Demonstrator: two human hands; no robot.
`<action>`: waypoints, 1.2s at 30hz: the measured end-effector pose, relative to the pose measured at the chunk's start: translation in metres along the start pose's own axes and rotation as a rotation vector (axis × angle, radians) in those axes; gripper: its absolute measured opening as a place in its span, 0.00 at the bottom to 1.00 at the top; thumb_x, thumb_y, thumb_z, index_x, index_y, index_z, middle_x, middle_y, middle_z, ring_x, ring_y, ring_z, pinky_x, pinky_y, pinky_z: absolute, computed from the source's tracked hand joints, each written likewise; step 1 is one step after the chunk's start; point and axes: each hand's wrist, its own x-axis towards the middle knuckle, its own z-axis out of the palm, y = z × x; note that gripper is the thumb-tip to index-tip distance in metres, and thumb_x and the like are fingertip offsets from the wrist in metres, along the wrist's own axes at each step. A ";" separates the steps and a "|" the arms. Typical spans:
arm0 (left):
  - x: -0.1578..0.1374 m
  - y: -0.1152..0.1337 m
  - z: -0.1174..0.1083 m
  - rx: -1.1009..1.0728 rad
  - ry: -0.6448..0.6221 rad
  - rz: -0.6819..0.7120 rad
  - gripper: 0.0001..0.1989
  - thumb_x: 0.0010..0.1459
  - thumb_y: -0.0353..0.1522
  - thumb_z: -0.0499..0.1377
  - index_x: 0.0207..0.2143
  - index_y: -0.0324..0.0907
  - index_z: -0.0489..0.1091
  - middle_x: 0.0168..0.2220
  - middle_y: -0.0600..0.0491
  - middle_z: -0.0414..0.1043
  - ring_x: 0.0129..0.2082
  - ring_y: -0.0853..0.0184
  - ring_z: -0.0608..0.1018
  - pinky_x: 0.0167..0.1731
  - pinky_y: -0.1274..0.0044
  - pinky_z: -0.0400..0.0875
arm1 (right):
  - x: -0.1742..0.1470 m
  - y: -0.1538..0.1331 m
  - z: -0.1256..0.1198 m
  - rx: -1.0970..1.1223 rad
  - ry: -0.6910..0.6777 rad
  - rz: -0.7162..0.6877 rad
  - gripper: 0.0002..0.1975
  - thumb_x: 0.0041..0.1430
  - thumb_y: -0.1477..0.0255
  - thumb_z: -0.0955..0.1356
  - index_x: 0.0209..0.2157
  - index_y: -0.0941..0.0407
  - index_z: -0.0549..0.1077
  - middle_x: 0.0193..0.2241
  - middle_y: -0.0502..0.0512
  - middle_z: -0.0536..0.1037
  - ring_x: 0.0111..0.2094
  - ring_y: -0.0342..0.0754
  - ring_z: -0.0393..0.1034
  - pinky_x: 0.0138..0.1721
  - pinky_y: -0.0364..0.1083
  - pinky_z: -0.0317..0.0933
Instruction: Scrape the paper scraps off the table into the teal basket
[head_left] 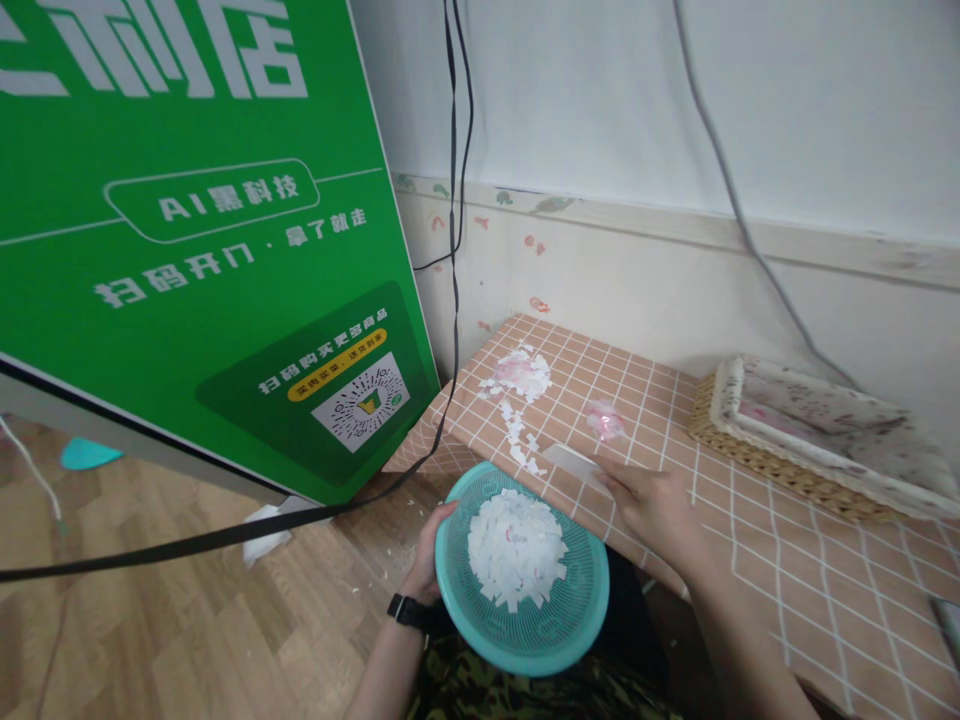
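Nearest the camera, the wearer's camouflage garment, with a teal mesh basket above the lap, just beside the edge of a table under a checked cloth; in the basket, a mound of white paper scraps, a few marked with pink. The basket appears to be thin moulded plastic, so probably light, fairly stiff and somewhat smooth to the fingers; the rim offers the best hold, preferably at opposite sides, since a one-sided grip may let it tip. The scraps look nearly weightless, dry and soft, liable to scatter if jolted; they would be better taken by the scoop or pinch than singly.

The left hand, with a dark wristband, is closed on the left side of the rim; its fingers are mostly hidden, and how tightly they press cannot be told. The right hand is closed around one end of a white flat strip, apparently stiff and light, best held at that end; its other end lies near a trail of loose scraps; beyond, a flatter heap; to the right, a lined wicker basket.
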 end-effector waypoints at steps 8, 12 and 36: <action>0.001 0.004 0.001 -0.065 -0.016 0.036 0.07 0.47 0.33 0.61 0.26 0.36 0.73 0.22 0.52 0.76 0.21 0.68 0.76 0.25 0.78 0.70 | 0.001 -0.012 0.004 0.011 0.006 0.036 0.17 0.61 0.69 0.59 0.48 0.53 0.72 0.36 0.55 0.79 0.31 0.50 0.74 0.33 0.46 0.66; 0.002 0.005 -0.001 -0.084 -0.008 0.046 0.08 0.46 0.33 0.62 0.27 0.36 0.73 0.23 0.51 0.76 0.25 0.64 0.78 0.28 0.76 0.71 | 0.002 -0.019 0.007 0.053 -0.039 -0.001 0.17 0.62 0.69 0.58 0.48 0.53 0.72 0.34 0.54 0.79 0.29 0.48 0.74 0.30 0.44 0.64; 0.005 0.016 -0.007 -0.113 -0.051 0.065 0.08 0.51 0.33 0.60 0.29 0.36 0.74 0.25 0.51 0.77 0.24 0.66 0.77 0.28 0.77 0.72 | 0.018 -0.036 0.029 0.039 0.039 -0.025 0.17 0.61 0.69 0.59 0.48 0.55 0.72 0.31 0.55 0.79 0.27 0.47 0.73 0.30 0.44 0.63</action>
